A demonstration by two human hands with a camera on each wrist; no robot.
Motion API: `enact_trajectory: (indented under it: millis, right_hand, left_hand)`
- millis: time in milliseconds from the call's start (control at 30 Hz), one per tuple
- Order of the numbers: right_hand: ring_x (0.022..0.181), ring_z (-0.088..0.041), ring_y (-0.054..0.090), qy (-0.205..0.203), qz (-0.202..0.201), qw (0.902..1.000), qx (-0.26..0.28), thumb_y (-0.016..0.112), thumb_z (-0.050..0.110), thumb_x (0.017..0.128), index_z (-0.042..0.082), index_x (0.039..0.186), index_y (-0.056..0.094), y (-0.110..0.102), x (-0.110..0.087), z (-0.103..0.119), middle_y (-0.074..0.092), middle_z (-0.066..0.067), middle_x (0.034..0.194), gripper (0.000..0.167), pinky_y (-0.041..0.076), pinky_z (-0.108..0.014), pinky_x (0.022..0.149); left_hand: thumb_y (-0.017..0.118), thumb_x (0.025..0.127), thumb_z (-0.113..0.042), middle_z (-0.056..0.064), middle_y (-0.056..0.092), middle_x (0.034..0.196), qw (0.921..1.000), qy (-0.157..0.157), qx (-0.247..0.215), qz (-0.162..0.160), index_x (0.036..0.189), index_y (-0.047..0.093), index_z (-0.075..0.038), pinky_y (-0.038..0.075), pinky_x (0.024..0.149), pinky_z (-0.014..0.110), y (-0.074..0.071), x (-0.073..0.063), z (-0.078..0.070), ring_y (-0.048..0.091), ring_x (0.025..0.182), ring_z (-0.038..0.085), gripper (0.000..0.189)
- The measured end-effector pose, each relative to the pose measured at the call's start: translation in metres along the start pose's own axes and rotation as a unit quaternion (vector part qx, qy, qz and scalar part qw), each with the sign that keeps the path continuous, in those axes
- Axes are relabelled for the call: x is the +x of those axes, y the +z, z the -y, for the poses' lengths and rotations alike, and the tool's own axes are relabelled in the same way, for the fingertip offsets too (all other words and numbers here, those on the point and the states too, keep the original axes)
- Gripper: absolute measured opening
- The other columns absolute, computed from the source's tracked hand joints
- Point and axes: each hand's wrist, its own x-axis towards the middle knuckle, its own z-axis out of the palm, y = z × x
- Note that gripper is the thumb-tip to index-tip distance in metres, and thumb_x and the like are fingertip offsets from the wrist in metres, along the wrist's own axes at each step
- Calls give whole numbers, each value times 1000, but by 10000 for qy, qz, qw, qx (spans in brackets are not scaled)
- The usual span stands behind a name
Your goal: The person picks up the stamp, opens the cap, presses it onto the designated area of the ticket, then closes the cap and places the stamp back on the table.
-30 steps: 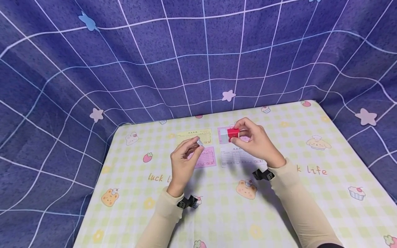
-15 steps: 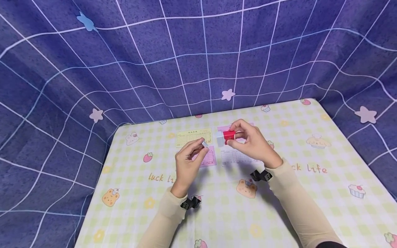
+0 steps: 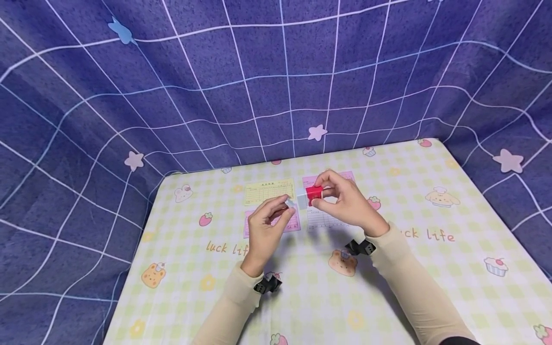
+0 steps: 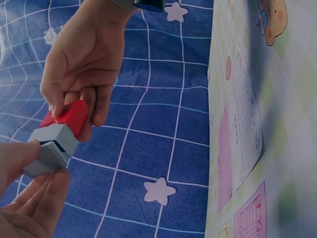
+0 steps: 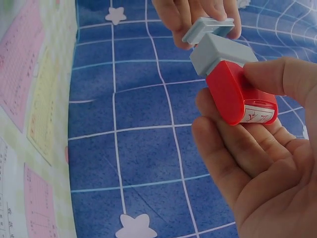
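In the head view my right hand [image 3: 347, 205] grips a self-inking stamp [image 3: 314, 195] above the table, its grey end pointing left. The right wrist view shows the red body [image 5: 229, 94] between thumb and fingers, with a white label carrying red characters on its end. My left hand [image 3: 266, 227] pinches a small grey cap [image 5: 208, 29] between thumb and fingertips. The cap is right at the stamp's grey end [image 4: 54, 136], slightly tilted to it, with a dark gap showing at one edge in the left wrist view.
Below the hands, several printed slips lie on the checked tablecloth [image 3: 310, 306]: a yellow slip [image 3: 258, 193], a pink slip [image 3: 294, 221], a white slip [image 3: 316, 220] and another pink slip [image 3: 345, 176]. A blue grid-patterned curtain [image 3: 207, 62] hangs behind the table and at both sides.
My right hand has moved left and slightly down with the stamp, while my left hand has moved right with the cap. The gap between the two parts has narrowed.
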Motion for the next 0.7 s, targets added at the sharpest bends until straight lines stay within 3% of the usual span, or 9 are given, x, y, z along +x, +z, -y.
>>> enact_trajectory:
  millis: [200,533,700]
  right_hand:
    - [91,-25,77,57,50,10000,62,77,-12,87,-1,109,60,2,-1,1,71,-15,102,30,61,-27,82]
    - [92,-23,76,-5,109,9999,60,77,-13,86,-1,109,60,2,0,1,68,-14,104,31,62,-30,84]
    - [92,-24,76,26,116,9999,56,78,-13,86,-1,109,60,2,0,1,68,-14,103,31,62,-29,84]
  left_hand:
    - [75,91,12,29,70,118,9999,42,-94,39,123,70,14,62,89,37,0,0,1,75,100,22,33]
    - [74,90,15,33,69,119,9997,138,-177,66,125,69,13,61,90,37,1,1,1,75,102,22,35]
    - [75,89,16,28,72,119,9998,121,-160,42,123,69,16,62,89,36,2,0,4,75,101,20,35]
